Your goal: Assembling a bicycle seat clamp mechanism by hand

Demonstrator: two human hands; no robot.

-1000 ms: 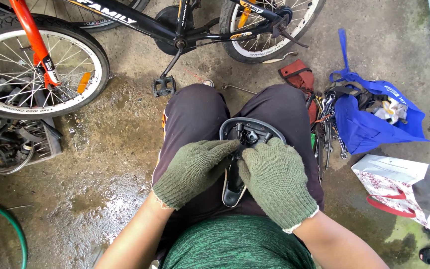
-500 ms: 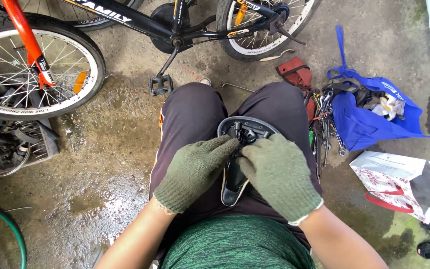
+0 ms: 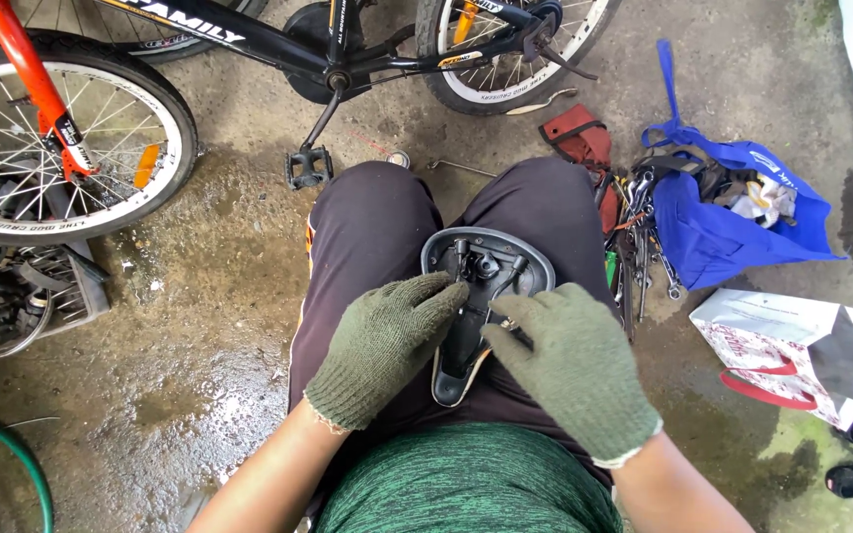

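On my lap sits an upside-down black bike saddle [image 3: 481, 296], and both my hands are in green knit gloves working on its underside. My left hand [image 3: 382, 345] is curled against the saddle's left edge with fingertips on the rail clamp, while my right hand [image 3: 570, 370] pinches a small metal piece by the rails. Off to the right, a blue bag [image 3: 733, 222] lies on wet concrete near a scatter of wrenches [image 3: 644, 247].
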